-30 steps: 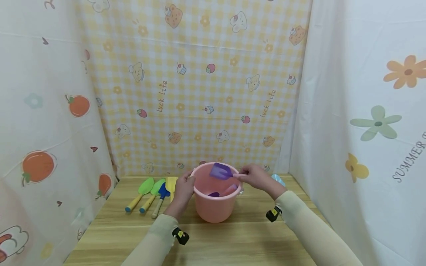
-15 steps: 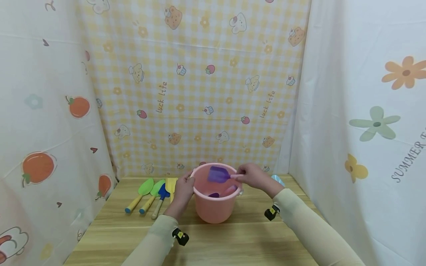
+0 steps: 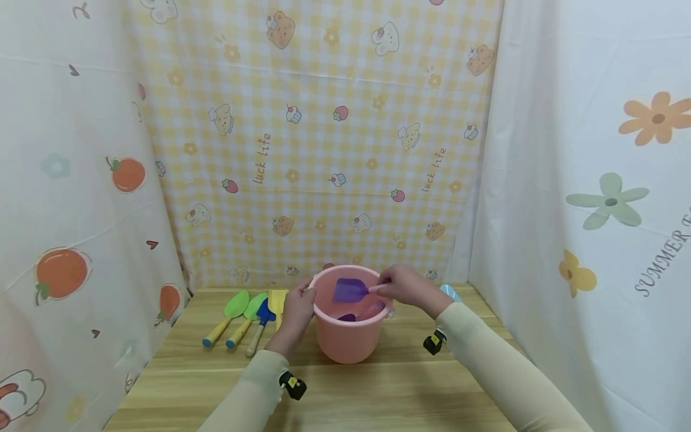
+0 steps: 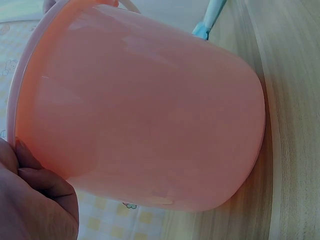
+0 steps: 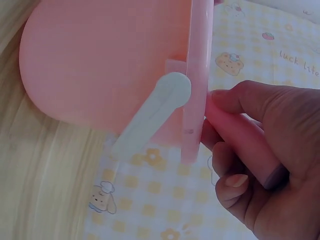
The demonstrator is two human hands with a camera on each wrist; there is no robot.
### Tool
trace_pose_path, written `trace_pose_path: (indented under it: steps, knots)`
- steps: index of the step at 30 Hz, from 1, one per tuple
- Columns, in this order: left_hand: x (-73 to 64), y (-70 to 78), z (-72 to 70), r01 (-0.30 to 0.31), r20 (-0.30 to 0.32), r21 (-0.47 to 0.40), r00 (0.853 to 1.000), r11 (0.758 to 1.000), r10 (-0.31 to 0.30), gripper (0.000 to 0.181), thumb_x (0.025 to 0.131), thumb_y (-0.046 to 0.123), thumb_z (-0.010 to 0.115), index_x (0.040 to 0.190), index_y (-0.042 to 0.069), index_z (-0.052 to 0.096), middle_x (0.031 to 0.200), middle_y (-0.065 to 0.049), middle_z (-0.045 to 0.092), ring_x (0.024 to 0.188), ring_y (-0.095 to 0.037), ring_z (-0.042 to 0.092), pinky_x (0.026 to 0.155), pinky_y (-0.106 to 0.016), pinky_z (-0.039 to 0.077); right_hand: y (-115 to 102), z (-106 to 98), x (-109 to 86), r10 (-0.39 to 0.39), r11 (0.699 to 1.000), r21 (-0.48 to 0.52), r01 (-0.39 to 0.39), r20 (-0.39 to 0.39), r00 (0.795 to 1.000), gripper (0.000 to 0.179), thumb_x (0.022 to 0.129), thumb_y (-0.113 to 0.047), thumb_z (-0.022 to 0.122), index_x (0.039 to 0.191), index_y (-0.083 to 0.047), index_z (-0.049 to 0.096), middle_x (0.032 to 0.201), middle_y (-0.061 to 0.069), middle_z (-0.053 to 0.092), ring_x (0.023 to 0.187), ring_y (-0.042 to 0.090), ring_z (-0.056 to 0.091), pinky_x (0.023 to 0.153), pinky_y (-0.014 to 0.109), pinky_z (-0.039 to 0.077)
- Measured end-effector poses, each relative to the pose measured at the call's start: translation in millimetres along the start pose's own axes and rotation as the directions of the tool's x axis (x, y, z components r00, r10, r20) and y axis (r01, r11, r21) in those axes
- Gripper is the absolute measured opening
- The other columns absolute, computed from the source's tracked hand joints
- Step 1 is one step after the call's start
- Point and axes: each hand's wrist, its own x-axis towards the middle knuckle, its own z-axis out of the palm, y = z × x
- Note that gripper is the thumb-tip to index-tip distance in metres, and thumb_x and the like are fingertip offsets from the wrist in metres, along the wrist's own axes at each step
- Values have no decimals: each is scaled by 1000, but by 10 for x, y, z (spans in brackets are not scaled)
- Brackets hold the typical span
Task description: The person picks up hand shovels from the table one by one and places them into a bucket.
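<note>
A pink bucket [image 3: 348, 342] stands upright on the wooden table. My left hand [image 3: 296, 309] grips its rim on the left side, fingers bent over the edge in the left wrist view. In my right hand [image 3: 406, 283] is a toy shovel with a translucent purple blade [image 3: 349, 290], which lies within the bucket's mouth. The right wrist view shows the fingers wrapped around its pink handle [image 5: 245, 137], close beside the rim. Lower inside the bucket are a dark purple piece [image 3: 347, 317] and a pink piece [image 3: 372, 311], both partly hidden by the front wall.
Left of the bucket lie two green shovels [image 3: 237, 303] with yellow handles, a blue one [image 3: 264, 309] and a yellow one [image 3: 278, 299]. A light blue item [image 3: 450, 292] is behind my right forearm. The bucket's white handle [image 5: 152, 112] hangs down. Patterned curtains [image 3: 324, 150] enclose the table.
My right hand has shifted slightly left, and the shovel's purple blade has gone lower and farther into the bucket's mouth. My left hand and the bucket have stayed in place.
</note>
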Motion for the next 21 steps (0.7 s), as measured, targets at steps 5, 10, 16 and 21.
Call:
trace_pose_path:
  steps: [5, 10, 16, 21]
  knots:
    - [8, -6, -7, -1, 4, -4, 1000, 1000, 1, 50, 113, 27, 55, 160, 11, 59, 153, -15, 65, 127, -30, 69, 99, -43, 64, -50, 27, 56, -6, 1000, 3, 5, 30, 1000, 21, 101, -32, 83, 93, -13, 86, 83, -1, 77, 72, 14, 69, 65, 32, 60]
    - [-9, -4, -11, -5, 5, -1, 1000, 1000, 5, 51, 113, 27, 54, 161, 11, 59, 149, -15, 67, 122, -28, 70, 95, -38, 65, -59, 81, 108, -24, 1000, -6, 24, 50, 998, 21, 100, -29, 85, 94, -9, 87, 83, 2, 79, 70, 14, 70, 64, 31, 60]
    - [-22, 10, -9, -2, 4, 10, 1000, 1000, 2, 51, 113, 28, 54, 161, 11, 59, 150, -14, 67, 121, -28, 69, 92, -36, 64, -89, 139, 154, -26, 1000, -10, 27, 91, 996, 23, 101, -27, 84, 97, -5, 86, 85, 9, 80, 69, 18, 71, 61, 29, 59]
    - [-22, 4, -10, 4, 9, 3, 1000, 1000, -4, 51, 113, 28, 54, 162, 12, 58, 158, -15, 62, 135, -32, 65, 102, -45, 63, -127, 175, 199, -74, 996, -36, 79, 124, 990, 25, 102, -25, 83, 92, -2, 84, 83, 14, 79, 63, 14, 66, 58, 27, 56]
